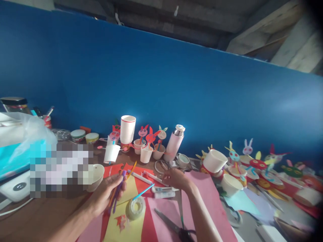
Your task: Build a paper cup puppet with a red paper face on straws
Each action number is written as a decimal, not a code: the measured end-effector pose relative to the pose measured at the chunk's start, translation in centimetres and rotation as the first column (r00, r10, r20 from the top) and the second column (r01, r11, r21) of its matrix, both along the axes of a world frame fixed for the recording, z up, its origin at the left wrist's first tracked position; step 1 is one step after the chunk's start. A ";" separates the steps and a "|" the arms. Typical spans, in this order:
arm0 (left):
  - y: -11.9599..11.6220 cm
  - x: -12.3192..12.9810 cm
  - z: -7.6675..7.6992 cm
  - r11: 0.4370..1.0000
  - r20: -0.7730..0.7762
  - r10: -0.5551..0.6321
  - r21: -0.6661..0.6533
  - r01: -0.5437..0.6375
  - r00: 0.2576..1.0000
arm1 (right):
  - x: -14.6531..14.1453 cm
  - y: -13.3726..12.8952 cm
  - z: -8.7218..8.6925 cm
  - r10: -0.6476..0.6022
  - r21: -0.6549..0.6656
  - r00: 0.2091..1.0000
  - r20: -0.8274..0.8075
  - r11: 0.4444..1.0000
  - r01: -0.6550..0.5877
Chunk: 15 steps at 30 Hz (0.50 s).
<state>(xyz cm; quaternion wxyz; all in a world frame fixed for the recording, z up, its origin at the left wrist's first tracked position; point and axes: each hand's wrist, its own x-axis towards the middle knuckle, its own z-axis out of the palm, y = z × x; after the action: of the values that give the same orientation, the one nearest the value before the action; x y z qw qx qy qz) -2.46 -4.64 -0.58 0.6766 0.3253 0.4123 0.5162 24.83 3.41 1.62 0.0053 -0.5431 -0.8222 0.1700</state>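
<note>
My left hand (107, 191) is closed around several thin purple and orange straws (116, 198), which stick out above and below the fingers. My right hand (178, 178) reaches forward with curled fingers. Its fingertips are near the end of a white marker-like stick (157, 179) and a grey looped handle (161, 166); whether they grip anything is hidden. Between the hands, a blue straw (143, 191) leans across a roll of clear tape (136, 208). A utility knife (164, 190) lies beside the right wrist. Black-handled scissors (169, 220) rest on pink paper (202, 205).
Paper-cup figures (146, 154) line the back, by a cup stack (128, 129) and a pink flask (174, 143). More cup figures (234, 171) crowd the right. A paper cup (95, 176) stands left. A plastic bag (30, 134) sits far left. The blue wall (161, 84) bounds the table.
</note>
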 end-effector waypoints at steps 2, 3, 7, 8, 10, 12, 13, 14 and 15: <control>0.7 0.3 0.0 1.000 0.003 -0.010 0.018 0.010 1.000 | 0.0 0.0 -0.1 0.007 -0.008 1.000 -0.008 1.000 -0.007; 1.0 0.4 0.0 1.000 -0.003 -0.015 0.020 0.015 1.000 | 0.0 0.1 -0.2 0.004 -0.006 1.000 -0.011 1.000 -0.004; 1.9 0.9 0.0 1.000 -0.028 -0.016 0.007 0.016 0.999 | 0.4 0.2 -0.4 -0.034 0.034 0.999 -0.021 0.999 0.034; 2.0 1.0 0.0 1.000 -0.026 -0.014 0.003 0.014 1.000 | 0.5 0.3 -0.4 -0.047 0.049 0.999 -0.023 0.998 0.048; 2.0 1.0 -0.2 1.000 -0.017 -0.015 0.011 0.016 1.000 | 0.8 0.3 -0.3 -0.070 0.072 0.997 -0.029 0.995 0.072; 1.8 0.9 -0.5 0.999 0.002 -0.028 0.019 0.028 1.000 | 0.8 0.2 -0.3 -0.080 0.086 0.996 -0.037 0.993 0.083; 1.7 0.8 -0.7 0.999 0.014 -0.037 0.018 0.036 0.999 | 0.7 0.1 -0.3 -0.080 0.088 0.996 -0.042 0.993 0.083; 1.6 0.7 -0.9 0.999 0.028 -0.045 0.016 0.045 0.999 | 0.5 0.1 -0.3 -0.077 0.089 0.996 -0.046 0.993 0.081; 1.5 0.6 -1.2 0.999 0.044 -0.050 0.014 0.050 0.998 | 0.3 0.0 -0.3 -0.074 0.089 0.996 -0.049 0.993 0.078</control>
<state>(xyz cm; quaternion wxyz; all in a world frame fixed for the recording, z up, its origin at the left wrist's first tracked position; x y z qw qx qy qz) -1.81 -3.18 -1.75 0.6962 0.3285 0.3855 0.5088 25.14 3.46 1.34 0.0552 -0.5693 -0.8074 0.1446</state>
